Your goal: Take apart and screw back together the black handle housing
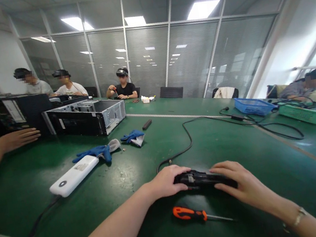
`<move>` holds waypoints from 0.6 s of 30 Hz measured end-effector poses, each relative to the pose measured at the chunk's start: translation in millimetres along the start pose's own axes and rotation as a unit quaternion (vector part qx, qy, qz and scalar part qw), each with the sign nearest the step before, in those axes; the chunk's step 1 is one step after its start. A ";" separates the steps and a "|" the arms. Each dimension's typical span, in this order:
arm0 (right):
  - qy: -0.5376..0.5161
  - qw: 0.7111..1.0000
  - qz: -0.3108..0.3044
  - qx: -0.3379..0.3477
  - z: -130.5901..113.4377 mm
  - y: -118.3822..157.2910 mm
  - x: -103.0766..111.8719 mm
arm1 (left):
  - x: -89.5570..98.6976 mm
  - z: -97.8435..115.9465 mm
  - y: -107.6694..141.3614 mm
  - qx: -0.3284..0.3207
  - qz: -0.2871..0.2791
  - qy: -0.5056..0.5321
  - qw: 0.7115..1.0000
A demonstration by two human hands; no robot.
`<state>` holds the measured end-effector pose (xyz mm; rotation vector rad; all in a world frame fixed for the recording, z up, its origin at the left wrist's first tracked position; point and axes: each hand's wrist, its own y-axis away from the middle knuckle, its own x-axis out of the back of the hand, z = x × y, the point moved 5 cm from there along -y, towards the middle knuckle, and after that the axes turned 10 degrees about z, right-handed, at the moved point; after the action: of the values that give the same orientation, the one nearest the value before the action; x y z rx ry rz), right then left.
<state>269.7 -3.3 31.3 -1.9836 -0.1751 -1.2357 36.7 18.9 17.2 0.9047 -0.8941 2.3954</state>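
In front of me a long black device (201, 178) with a grey patch lies low over the green table; its exact kind I cannot make out. My left hand (168, 181) is closed around its left end, thumb on the near side. At the other end my right hand (237, 180) has its fingers over the far side and its thumb on the near side. A black cable (190, 137) reaches the table close behind my left hand. Nearer to me lies a screwdriver (192, 214) with an orange and black handle, its shaft towards the right.
A white power bank-like box (75, 175) with a cord lies left, by blue work gloves (99, 151). Behind stands an opened computer case (85, 118). A co-worker's hand (22, 139) is at far left. Blue (254, 106) and green baskets (314, 112) stand right.
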 end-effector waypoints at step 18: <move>0.177 0.957 0.065 -0.220 134.9 53.4 20.7 | 15.0 -16.9 1.0 0.043 0.123 -0.039 0.991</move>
<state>401.3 45.1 -11.2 -2.0494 0.4379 -1.6183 18.5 32.3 17.6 0.9773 -0.9889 2.6404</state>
